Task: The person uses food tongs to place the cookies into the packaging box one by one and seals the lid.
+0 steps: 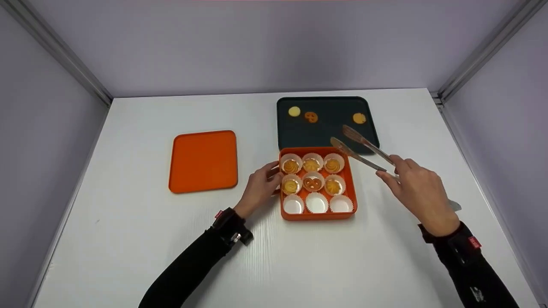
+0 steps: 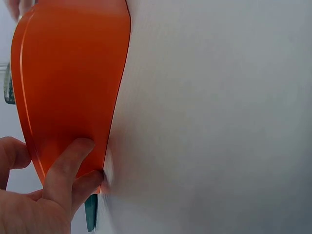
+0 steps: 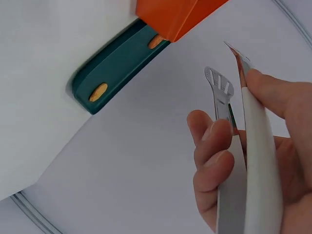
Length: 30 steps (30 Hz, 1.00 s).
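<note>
The orange box [image 1: 319, 217] holds rows of white paper cups with cookies in the far and middle rows. Three bare white paper cups [image 1: 317, 202] make up its near row. My left hand [image 1: 260, 184] grips the box at its left side, fingertips [image 2: 84, 144] against the outer wall. In my right hand [image 1: 421, 192] is a pair of tongs [image 1: 361, 158], raised at the right of the box. The tong tips stand apart with nothing between them, and one is slotted in the right wrist view. They overlap the dark green tray [image 1: 325, 134] in the head view.
On the dark green tray lie a pale round cookie [image 1: 294, 111], a pretzel-shaped cookie [image 1: 311, 117] and a golden cookie [image 1: 359, 118]. The tray stands right behind the box. A flat orange lid [image 1: 203, 161] lies left of the box. Walls [image 1: 274, 47] enclose the white table [image 1: 128, 239].
</note>
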### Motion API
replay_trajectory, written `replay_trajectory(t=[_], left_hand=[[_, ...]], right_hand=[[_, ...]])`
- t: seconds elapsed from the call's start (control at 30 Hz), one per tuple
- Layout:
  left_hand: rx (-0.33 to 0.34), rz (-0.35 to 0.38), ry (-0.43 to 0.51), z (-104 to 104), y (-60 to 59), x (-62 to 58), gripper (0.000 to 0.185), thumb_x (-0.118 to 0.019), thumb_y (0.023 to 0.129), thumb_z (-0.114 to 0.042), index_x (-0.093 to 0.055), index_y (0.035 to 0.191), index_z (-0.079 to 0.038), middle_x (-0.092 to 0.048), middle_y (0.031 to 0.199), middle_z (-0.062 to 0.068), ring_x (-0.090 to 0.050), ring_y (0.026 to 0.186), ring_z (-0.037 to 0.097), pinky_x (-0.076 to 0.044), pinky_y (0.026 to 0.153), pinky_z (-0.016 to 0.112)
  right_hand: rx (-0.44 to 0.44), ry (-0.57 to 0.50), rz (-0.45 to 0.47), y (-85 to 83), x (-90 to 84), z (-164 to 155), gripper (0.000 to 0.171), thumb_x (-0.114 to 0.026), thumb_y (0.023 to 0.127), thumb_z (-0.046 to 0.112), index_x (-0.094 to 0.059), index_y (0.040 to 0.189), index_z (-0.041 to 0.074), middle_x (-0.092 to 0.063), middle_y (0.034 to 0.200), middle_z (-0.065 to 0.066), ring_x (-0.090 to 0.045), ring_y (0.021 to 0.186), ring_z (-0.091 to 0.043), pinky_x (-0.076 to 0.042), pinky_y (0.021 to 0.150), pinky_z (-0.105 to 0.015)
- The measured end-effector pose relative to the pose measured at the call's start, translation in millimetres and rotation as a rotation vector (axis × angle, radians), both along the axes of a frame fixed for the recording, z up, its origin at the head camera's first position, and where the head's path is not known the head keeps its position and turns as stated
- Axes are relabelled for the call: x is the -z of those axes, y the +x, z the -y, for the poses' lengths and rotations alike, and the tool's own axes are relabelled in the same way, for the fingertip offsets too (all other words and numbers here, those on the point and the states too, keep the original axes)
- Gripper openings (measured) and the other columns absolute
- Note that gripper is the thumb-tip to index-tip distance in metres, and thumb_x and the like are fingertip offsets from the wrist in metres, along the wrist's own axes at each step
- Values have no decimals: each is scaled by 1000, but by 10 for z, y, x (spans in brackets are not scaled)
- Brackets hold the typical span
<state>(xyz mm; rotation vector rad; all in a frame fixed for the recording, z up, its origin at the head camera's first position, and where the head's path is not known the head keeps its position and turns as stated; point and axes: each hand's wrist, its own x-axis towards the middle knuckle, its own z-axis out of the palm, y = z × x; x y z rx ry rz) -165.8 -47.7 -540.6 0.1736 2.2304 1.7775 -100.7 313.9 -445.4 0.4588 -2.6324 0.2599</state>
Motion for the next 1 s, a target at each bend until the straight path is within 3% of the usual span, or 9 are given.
replay_trajectory(t=[0.4, 0.67, 1.0], left_hand=[[-6, 40, 24, -4, 3, -5, 52, -58, 107, -18, -46, 155, -5, -56, 150, 15, -60, 131, 26, -61, 89, 35], [-8, 25, 28, -11, 3, -5, 52, -58, 106, -17, -46, 155, -4, -56, 149, 17, -61, 130, 27, -62, 88, 36], [-3, 30, 40, -2, 30, -17, 53, -58, 107, -18, -44, 156, -3, -55, 150, 16, -60, 131, 27, -61, 89, 37]], right_hand=[[87, -77, 0, -427, 146, -172, 46, -81, 92, 23, -66, 116, -13, -67, 80, -27, -65, 59, -38, -56, 48, -56], [180, -98, 64, -698, 274, -229, 47, -76, 96, 24, -66, 117, -16, -65, 81, -32, -64, 62, -47, -53, 51, -63], [264, -117, 106, -939, 434, -308, 46, -72, 98, 28, -65, 98, -18, -63, 78, -37, -63, 68, -59, -48, 52, -69]])
